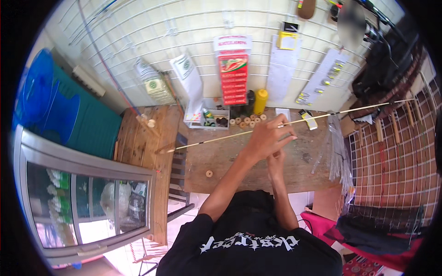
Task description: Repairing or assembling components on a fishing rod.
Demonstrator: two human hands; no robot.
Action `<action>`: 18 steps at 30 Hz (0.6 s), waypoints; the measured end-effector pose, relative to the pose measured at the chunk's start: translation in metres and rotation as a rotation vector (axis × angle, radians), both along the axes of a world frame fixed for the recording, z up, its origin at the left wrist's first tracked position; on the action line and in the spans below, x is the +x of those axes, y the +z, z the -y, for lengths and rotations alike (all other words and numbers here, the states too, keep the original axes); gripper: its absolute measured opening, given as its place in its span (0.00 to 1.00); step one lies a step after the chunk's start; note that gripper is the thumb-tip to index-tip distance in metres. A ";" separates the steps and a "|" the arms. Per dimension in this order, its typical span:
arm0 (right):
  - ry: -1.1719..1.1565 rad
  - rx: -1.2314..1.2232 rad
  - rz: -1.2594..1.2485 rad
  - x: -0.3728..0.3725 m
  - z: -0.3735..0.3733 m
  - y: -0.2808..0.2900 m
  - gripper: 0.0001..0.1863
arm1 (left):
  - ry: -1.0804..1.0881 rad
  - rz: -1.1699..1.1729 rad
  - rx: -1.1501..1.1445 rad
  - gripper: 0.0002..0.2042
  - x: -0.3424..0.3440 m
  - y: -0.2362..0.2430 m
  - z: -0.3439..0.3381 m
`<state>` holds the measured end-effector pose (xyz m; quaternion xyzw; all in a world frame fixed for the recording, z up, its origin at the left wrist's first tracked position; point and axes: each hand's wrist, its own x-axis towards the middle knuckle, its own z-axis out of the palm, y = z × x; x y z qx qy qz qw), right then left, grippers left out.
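A black shirt [258,262] is worn, loosely cut. Across it, a broad, slightly curved row of white lettering [248,244] is printed in jagged strokes with pointed tips; smaller print [250,234], partly reddish, is set just above. The upper arms are covered by short black sleeves [195,230]. Both forearms [230,184], the left hand [268,139] and the right hand [276,162] are bare.

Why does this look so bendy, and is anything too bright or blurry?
In the head view, the fisheye lens curves the wire rack and leaves black corners; in the head view, the floor at lower left glares nearly white; also in the head view, a grey oval at upper right looks smeared, but the rod shows clearly.
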<state>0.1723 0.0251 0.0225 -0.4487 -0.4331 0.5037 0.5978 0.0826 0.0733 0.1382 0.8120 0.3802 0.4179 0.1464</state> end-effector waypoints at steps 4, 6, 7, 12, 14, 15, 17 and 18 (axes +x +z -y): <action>-0.144 0.062 -0.198 0.044 0.007 0.034 0.10 | 0.024 0.080 -0.127 0.05 0.005 0.006 0.009; -0.123 0.143 -0.229 0.058 0.011 0.049 0.10 | 0.025 0.131 -0.044 0.05 0.010 0.002 0.009; -0.139 0.144 -0.232 0.063 0.012 0.057 0.10 | 0.035 0.186 0.037 0.07 0.014 0.001 0.009; -0.080 0.046 -0.161 0.078 0.012 0.078 0.07 | 0.043 0.160 -0.099 0.06 0.022 0.002 0.019; -0.059 0.026 -0.165 0.084 0.014 0.076 0.07 | 0.064 0.140 -0.075 0.06 0.024 0.003 0.024; -0.034 0.009 -0.162 0.087 0.015 0.075 0.07 | 0.072 0.102 -0.071 0.06 0.025 0.001 0.026; -0.017 -0.021 -0.144 0.090 0.015 0.072 0.06 | 0.085 0.058 -0.064 0.06 0.029 -0.003 0.030; -0.002 -0.049 -0.119 0.092 0.016 0.070 0.06 | 0.105 0.055 -0.068 0.06 0.032 -0.005 0.033</action>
